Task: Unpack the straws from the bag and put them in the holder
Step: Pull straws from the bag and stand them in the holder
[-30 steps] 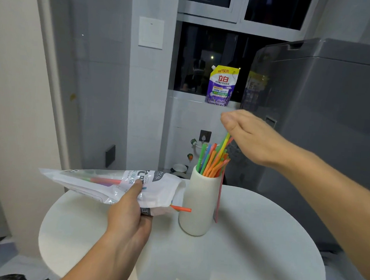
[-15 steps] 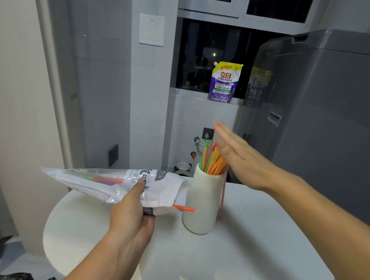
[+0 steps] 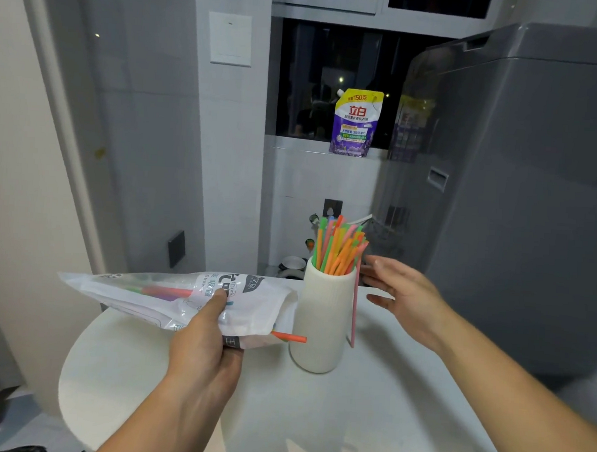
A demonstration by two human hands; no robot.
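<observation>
Left hand (image 3: 206, 342) grips the bag (image 3: 167, 298) near its open end, thumb on top and fingers curled under. The bag is held roughly level above the left rear of the tabletop (image 3: 383, 423), mouth aimed at the holder (image 3: 322, 325), probably so the other hand can pull straws straight out. One orange straw (image 3: 290, 338) sticks out of the mouth, tip just in front of the holder wall. A few more show through the clear plastic deeper inside.

Right hand (image 3: 404, 295) is open and holds nothing, fingers spread beside the holder's right side. The fingertips are just beside a pink straw (image 3: 354, 306) that stands outside the holder, leaning on its wall with its foot on the tabletop. Can't tell if they touch. My read: that stray gets picked up next.

The holder is a white ribbed cylinder, upright near the rear edge. The straws (image 3: 337, 249) in it are a loose fan of orange, green and pink, leaning right, so a bump could tip more out.
</observation>
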